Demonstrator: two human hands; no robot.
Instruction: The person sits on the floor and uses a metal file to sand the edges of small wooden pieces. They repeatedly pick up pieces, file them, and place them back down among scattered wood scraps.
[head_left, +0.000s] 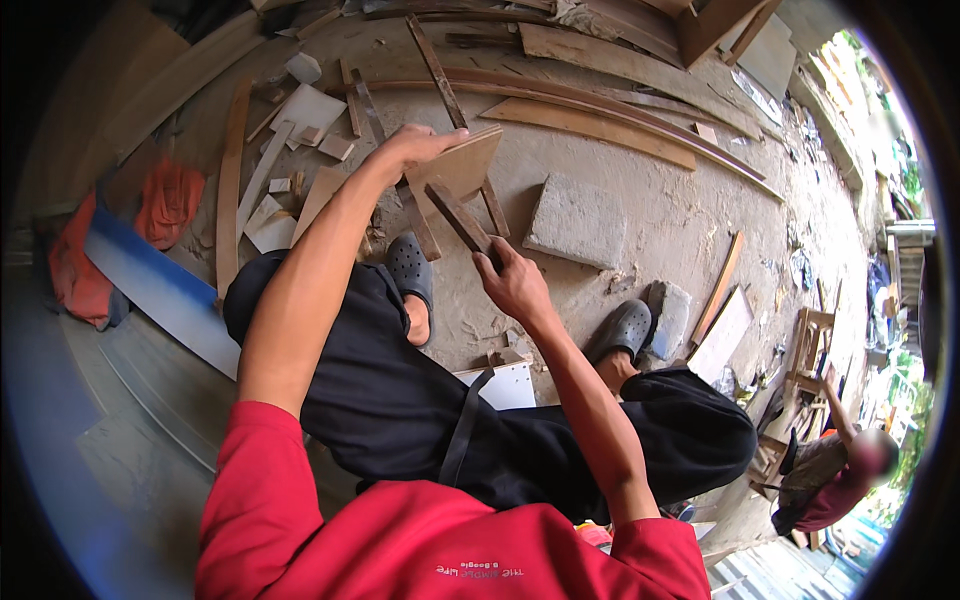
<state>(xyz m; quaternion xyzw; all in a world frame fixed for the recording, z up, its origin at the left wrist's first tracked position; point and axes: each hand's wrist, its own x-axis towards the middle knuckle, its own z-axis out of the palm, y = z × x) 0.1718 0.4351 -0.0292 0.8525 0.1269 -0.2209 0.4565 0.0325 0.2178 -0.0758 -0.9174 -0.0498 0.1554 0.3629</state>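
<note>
My left hand (418, 148) is closed on the upper left edge of a small, pale plywood board (460, 168), held tilted above the floor between my feet. In front of the board's lower part, my right hand (514, 282) grips the near end of a short, dark wooden stick (456, 214). The stick points up and to the left, its far end overlapping the board. From this angle I cannot tell whether the two touch. Beneath and behind the board run narrow wooden strips (437, 72), partly hidden by it.
A rough concrete block (576, 220) lies right of the board. Offcuts (312, 108) litter the left, and long planks (590, 130) stretch across the back. Orange cloth (168, 205) lies by a blue-white panel (160, 270). A person (838, 475) is at far right beside wooden frames.
</note>
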